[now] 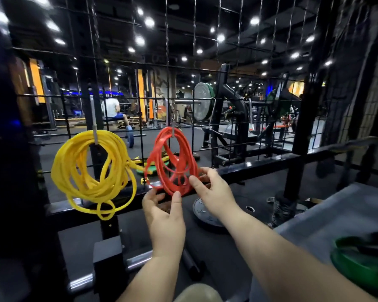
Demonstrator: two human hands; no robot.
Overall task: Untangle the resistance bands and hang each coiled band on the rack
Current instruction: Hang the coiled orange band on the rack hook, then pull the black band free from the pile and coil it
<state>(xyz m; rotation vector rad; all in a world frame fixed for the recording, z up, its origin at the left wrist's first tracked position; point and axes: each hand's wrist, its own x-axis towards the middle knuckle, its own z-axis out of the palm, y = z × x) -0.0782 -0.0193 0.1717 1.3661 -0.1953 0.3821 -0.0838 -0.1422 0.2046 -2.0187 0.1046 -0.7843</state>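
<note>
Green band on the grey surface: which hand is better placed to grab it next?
Right hand, probably: the green band sits on the right, near that forearm; the left hand, at the red band, must cross.
</note>
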